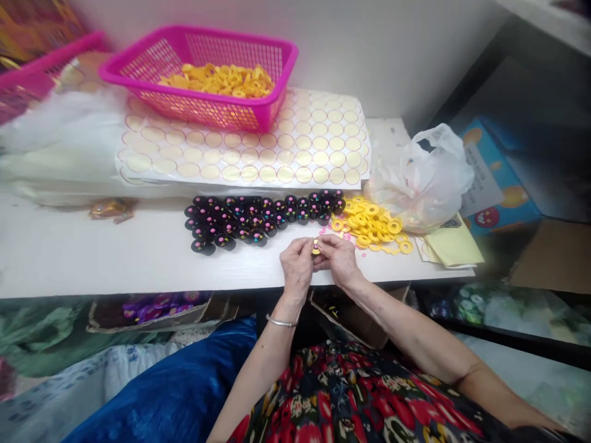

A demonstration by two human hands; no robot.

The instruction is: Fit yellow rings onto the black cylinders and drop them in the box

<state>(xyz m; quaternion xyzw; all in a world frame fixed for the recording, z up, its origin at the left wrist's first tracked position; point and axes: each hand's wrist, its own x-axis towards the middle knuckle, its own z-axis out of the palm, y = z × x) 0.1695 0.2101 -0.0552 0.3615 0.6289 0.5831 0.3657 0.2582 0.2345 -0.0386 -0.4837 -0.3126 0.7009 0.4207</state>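
Floral top at btm; 2 hands pinch 1 yellow ring nr black pcs.

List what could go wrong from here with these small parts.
The small yellow piece pinched between the left hand and right hand could slip from the fingertips.
The left hand is close to the black pieces, so a sideways swing might knock some.
The tiny pink bits lie loose beside the right hand and could get brushed away.
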